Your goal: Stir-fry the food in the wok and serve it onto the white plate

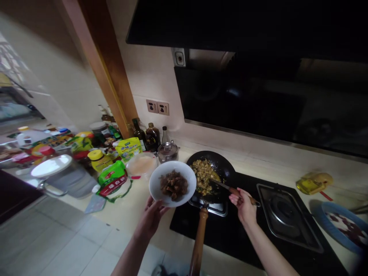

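Observation:
My left hand (153,212) grips the near rim of a white bowl (155,188), held up beside the wok. Dark brown cooked pieces (174,186) lie in the bowl, perhaps meat or mushroom. My right hand (243,203) is closed round the wooden handle of a spatula (222,185), whose head is down among the food. The black wok (227,165) sits on the left burner and holds chopped, browned food (202,172) on its left side. Its long wooden handle (198,241) points toward me.
Left of the bowl stand a green-and-red sugar bag (113,180), a lidded clear pitcher (69,176), a tub (142,165), a glass pot (168,151) and several bottles (139,134). A second burner (283,211) and a blue basin (336,230) are at right. The range hood (244,27) overhangs the stove.

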Tool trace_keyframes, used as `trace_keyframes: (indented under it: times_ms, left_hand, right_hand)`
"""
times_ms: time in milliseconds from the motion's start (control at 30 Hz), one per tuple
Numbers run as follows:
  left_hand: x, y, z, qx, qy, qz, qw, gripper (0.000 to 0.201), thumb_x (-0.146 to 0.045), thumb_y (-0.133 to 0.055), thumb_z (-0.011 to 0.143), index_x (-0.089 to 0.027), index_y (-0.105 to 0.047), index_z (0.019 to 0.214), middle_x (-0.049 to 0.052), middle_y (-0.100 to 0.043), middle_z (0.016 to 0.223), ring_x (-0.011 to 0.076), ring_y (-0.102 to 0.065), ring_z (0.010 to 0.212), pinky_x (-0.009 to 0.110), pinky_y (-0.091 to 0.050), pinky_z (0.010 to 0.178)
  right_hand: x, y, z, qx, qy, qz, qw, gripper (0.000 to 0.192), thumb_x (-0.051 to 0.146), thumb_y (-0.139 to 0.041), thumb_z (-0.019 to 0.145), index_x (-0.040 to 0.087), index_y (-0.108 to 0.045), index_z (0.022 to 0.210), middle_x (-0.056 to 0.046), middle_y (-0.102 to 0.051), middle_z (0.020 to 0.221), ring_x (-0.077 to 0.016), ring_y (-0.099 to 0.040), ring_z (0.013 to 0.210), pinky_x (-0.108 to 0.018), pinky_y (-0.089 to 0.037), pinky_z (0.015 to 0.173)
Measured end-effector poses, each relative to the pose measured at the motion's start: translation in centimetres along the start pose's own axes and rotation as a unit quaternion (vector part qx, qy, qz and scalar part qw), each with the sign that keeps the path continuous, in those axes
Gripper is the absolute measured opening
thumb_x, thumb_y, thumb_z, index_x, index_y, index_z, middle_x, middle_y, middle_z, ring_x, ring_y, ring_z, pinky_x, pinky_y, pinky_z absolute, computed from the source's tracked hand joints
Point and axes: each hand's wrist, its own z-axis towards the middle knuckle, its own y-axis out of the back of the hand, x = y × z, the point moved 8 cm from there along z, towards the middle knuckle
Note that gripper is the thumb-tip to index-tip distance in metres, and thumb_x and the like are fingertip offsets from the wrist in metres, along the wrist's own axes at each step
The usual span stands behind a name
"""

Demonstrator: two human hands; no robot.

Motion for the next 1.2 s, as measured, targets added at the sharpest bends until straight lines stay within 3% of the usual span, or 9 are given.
trace_keyframes:
  times_ms: [133, 400, 533, 767, 833, 933, 1100, 1200]
  left_hand:
    - [0.0, -0.4, -0.2, 0.003, 0.002, 0.014, 1.000, 0.047, -0.013, -0.077, 0.055, -0.021, -0.058, 0.098, -0.001, -0.070, 0.083, 0.0155, -0.067, 0.070, 0.029, -0.057, 0.068]
    - [0.7, -1.6, 0.4, 0.025, 0.002, 0.005, 1.000, 0.049, -0.013, -0.077, 0.056, -0.021, -0.057, 0.100, 0.000, -0.070, 0.085, 0.0163, -0.067, 0.071, 0.031, -0.057, 0.069]
    - [1.1, -2.6, 1.3, 0.040, 0.002, 0.013, 0.999, 0.051, -0.012, -0.078, 0.056, -0.021, -0.054, 0.101, 0.000, -0.069, 0.083, 0.0169, -0.068, 0.068, 0.033, -0.057, 0.068]
    - [3.4, -7.8, 3.4, 0.071, 0.027, 0.021, 0.997, 0.052, -0.012, -0.077, 0.055, -0.019, -0.052, 0.100, 0.004, -0.069, 0.084, 0.0194, -0.068, 0.068, 0.031, -0.056, 0.062]
    - [4.7, -9.8, 3.8, 0.085, 0.040, 0.019, 0.995, 0.050, -0.012, -0.076, 0.054, -0.018, -0.052, 0.097, 0.003, -0.069, 0.079, 0.0190, -0.067, 0.065, 0.031, -0.056, 0.062]
    - [6.5, -12.2, 3.9, 0.111, 0.059, 0.006, 0.992, 0.047, -0.011, -0.074, 0.053, -0.019, -0.052, 0.095, 0.002, -0.068, 0.072, 0.0182, -0.067, 0.062, 0.031, -0.056, 0.063]
    - [7.6, -13.1, 3.4, 0.125, 0.073, -0.011, 0.989, 0.046, -0.011, -0.071, 0.055, -0.018, -0.053, 0.096, 0.003, -0.070, 0.074, 0.0183, -0.067, 0.063, 0.032, -0.056, 0.065]
    - [7.1, -12.7, 3.1, 0.132, 0.069, -0.007, 0.989, 0.047, -0.011, -0.072, 0.055, -0.018, -0.053, 0.097, 0.003, -0.070, 0.076, 0.0188, -0.067, 0.064, 0.031, -0.056, 0.062]
  right_hand:
    - [1.6, -0.5, -0.5, -0.003, 0.026, 0.000, 1.000, 0.039, 0.034, -0.073, 0.062, 0.013, -0.061, 0.092, -0.004, -0.069, 0.055, -0.0185, -0.067, 0.050, -0.025, -0.056, 0.048]
    - [3.8, 0.8, -0.2, -0.021, 0.057, -0.012, 0.998, 0.038, 0.037, -0.072, 0.063, 0.012, -0.061, 0.089, -0.004, -0.068, 0.054, -0.0190, -0.066, 0.047, -0.026, -0.056, 0.045]
    - [6.8, 0.6, 0.0, -0.019, 0.079, -0.018, 0.996, 0.037, 0.037, -0.073, 0.062, 0.013, -0.062, 0.088, -0.004, -0.068, 0.053, -0.0192, -0.066, 0.047, -0.025, -0.055, 0.044]
    - [15.2, -1.2, -1.8, 0.028, 0.116, -0.053, 0.991, 0.033, 0.036, -0.073, 0.063, 0.014, -0.063, 0.087, -0.006, -0.068, 0.055, -0.0190, -0.065, 0.047, -0.025, -0.054, 0.042]
    - [15.9, -1.5, -2.9, 0.041, 0.121, -0.065, 0.990, 0.033, 0.037, -0.073, 0.065, 0.015, -0.064, 0.088, -0.007, -0.069, 0.057, -0.0193, -0.065, 0.048, -0.026, -0.055, 0.042]
    - [14.9, -1.4, -4.8, 0.066, 0.135, -0.103, 0.983, 0.037, 0.042, -0.073, 0.068, 0.016, -0.064, 0.092, -0.008, -0.070, 0.062, -0.0214, -0.067, 0.051, -0.028, -0.056, 0.045]
    - [13.1, -0.5, -8.2, 0.093, 0.237, -0.229, 0.940, 0.031, 0.042, -0.072, 0.071, 0.020, -0.070, 0.093, -0.009, -0.073, 0.075, -0.0232, -0.069, 0.059, -0.035, -0.061, 0.056]
    - [13.8, -1.2, -10.1, 0.159, 0.359, -0.318, 0.863, 0.022, 0.030, -0.070, 0.072, 0.024, -0.074, 0.093, -0.008, -0.073, 0.088, -0.0238, -0.071, 0.068, -0.035, -0.063, 0.062]
